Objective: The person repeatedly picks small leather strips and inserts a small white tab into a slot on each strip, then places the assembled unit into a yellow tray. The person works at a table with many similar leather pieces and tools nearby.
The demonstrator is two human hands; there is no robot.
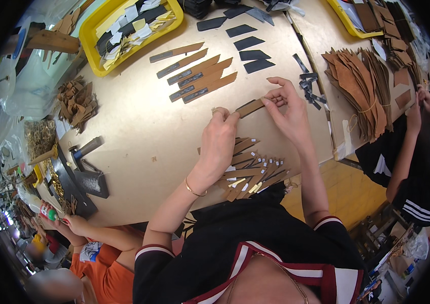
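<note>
Between my two hands is a short brown leather strip (251,108) with a dark edge, held just above the table. My left hand (218,142) pinches its left end, and my right hand (287,109) grips the right end between thumb and forefinger, the other fingers curled loosely. Beyond them lie several brown leather strips (215,75) in a slanted row, each with a dark patch at its left end. Nearer my body, a pile of narrow strips with small white tags (255,172) lies partly behind my left wrist.
Black slanted pieces (252,42) and small black strips (310,86) lie farther back. A yellow tray (89,50) holds scraps. Bundled brown leather (359,96) is on the right, a hammer (87,147) on the left. Co-workers sit at both sides (106,266).
</note>
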